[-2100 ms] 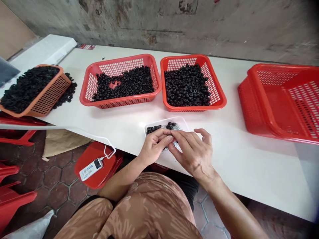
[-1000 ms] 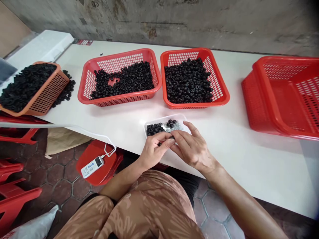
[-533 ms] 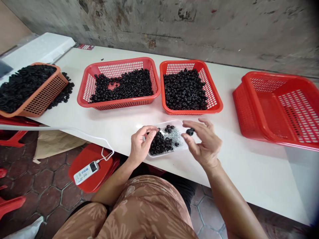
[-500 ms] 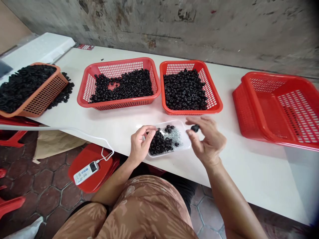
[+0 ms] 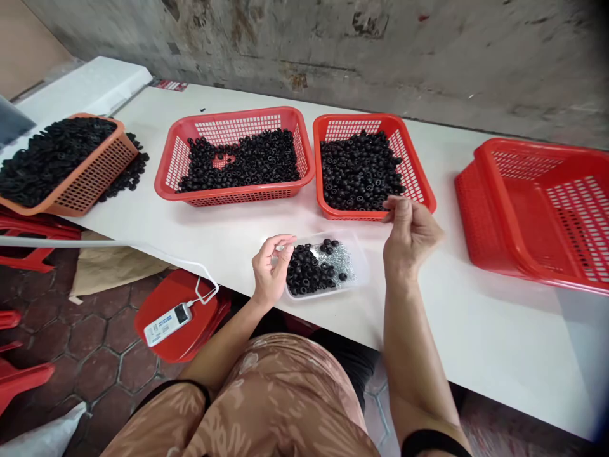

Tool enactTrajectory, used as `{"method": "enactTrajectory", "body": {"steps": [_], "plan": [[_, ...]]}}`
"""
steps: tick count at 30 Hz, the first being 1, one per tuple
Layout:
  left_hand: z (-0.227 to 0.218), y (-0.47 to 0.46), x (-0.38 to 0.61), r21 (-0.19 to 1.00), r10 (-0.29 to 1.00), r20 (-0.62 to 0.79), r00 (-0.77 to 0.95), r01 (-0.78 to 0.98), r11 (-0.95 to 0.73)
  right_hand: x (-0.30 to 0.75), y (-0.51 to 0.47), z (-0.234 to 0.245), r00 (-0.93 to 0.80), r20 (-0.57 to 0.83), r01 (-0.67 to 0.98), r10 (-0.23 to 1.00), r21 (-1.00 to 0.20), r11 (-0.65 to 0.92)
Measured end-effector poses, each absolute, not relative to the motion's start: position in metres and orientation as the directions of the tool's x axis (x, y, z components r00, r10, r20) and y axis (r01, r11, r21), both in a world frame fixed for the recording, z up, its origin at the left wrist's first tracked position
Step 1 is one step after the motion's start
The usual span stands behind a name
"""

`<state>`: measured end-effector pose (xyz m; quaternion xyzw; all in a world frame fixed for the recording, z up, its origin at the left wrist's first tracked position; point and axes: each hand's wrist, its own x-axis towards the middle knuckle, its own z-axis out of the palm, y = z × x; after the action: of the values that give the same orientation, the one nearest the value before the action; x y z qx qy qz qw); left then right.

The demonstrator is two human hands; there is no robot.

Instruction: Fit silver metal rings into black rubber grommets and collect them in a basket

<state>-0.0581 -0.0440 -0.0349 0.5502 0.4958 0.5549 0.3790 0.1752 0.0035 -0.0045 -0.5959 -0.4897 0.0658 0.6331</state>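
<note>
White table (image 5: 228, 219), stained concrete wall (image 5: 304, 44) behind. Left hand (image 5: 272, 270) is held half-curled, nothing gripped, just beside a clear tray (image 5: 361, 270) of black rings (image 5: 307, 271). Right hand (image 5: 409, 238) has fingers pressed together over the rim of a red basket (image 5: 352, 214); any held item is hidden.

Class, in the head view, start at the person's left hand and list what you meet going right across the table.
left hand → tray of black rings → right hand → red basket
</note>
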Motion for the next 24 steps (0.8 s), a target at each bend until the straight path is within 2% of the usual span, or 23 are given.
{"method": "enactTrajectory", "body": {"steps": [5,10,14,17,20,24], "plan": [[-0.032,-0.039,-0.059,0.94,0.956,0.273,-0.104,0.239,-0.242,0.179,-0.01,-0.039,0.544,0.512,0.512,0.664,-0.83,0.22],[-0.01,-0.023,-0.064,0.84,0.951,0.287,0.114,0.446,-0.307,0.185,-0.012,-0.045,0.485,0.568,0.592,0.665,-0.773,0.228],[0.002,-0.004,-0.048,0.623,0.855,0.254,0.453,0.599,-0.503,0.184,-0.013,-0.044,0.45,0.573,0.616,0.685,-0.754,0.226],[0.004,0.006,-0.026,0.403,0.732,0.119,0.671,0.641,-0.653,0.182,-0.014,-0.043,0.403,0.572,0.61,0.714,-0.75,0.257],[0.002,0.009,-0.008,0.215,0.67,0.01,0.742,0.653,-0.726,0.182,-0.015,-0.041,0.349,0.589,0.609,0.728,-0.734,0.301],[-0.003,0.005,-0.002,0.092,0.648,-0.017,0.762,0.646,-0.757,0.184,-0.018,-0.032,0.2,0.595,0.587,0.778,-0.709,0.391]]}}
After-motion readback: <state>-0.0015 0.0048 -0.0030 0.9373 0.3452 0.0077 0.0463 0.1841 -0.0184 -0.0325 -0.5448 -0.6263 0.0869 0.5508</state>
